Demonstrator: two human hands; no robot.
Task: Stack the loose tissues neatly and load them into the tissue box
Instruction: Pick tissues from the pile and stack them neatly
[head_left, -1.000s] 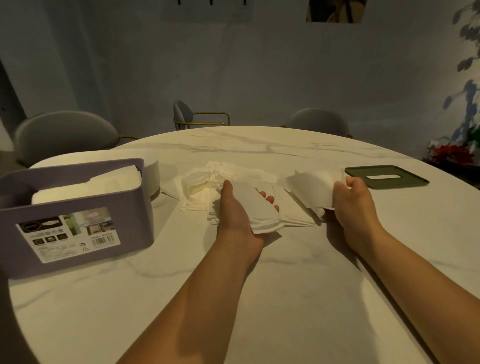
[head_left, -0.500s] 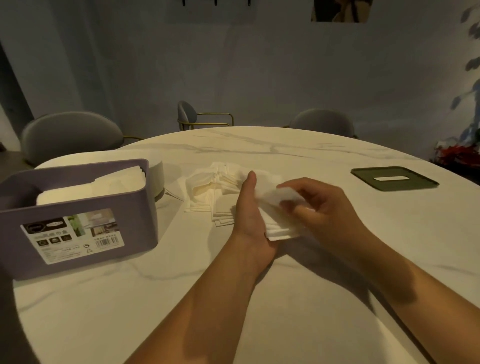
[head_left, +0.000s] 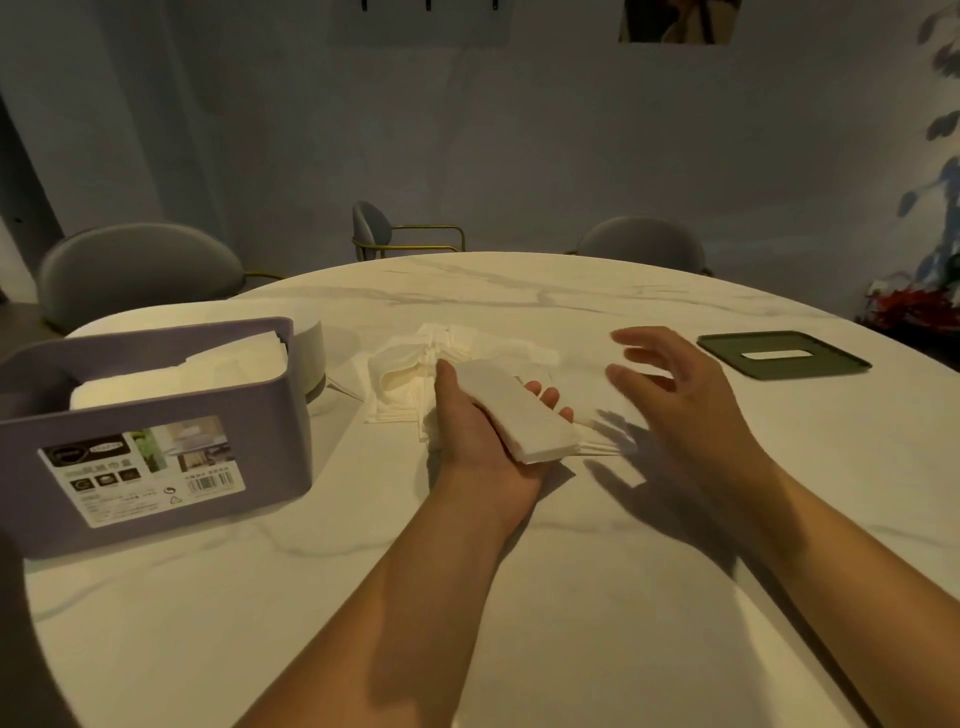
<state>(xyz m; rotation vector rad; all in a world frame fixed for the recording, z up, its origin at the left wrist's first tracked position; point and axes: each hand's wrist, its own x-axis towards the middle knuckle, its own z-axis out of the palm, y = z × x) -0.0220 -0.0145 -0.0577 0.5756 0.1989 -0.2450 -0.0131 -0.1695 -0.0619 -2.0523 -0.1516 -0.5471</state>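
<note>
Folded tissues (head_left: 519, 410) in left hand (head_left: 467, 441) grip

Left hand (head_left: 480, 434): holding a folded stack (head_left: 519, 410) of tissues, palm up.
Right hand (head_left: 680, 384): hovering above the tabletop (head_left: 597, 623), fingers (head_left: 639, 340) spread.
Loose tissues (head_left: 405, 374): lying behind the left hand.
Box (head_left: 270, 426): sitting at left, holding tissues.
Lid (head_left: 727, 348): lying at right.

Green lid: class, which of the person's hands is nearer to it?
Right. The right hand hovers open just left of the green lid; the left hand, holding stacked tissues, sits farther away, nearer the tissue box.
</note>
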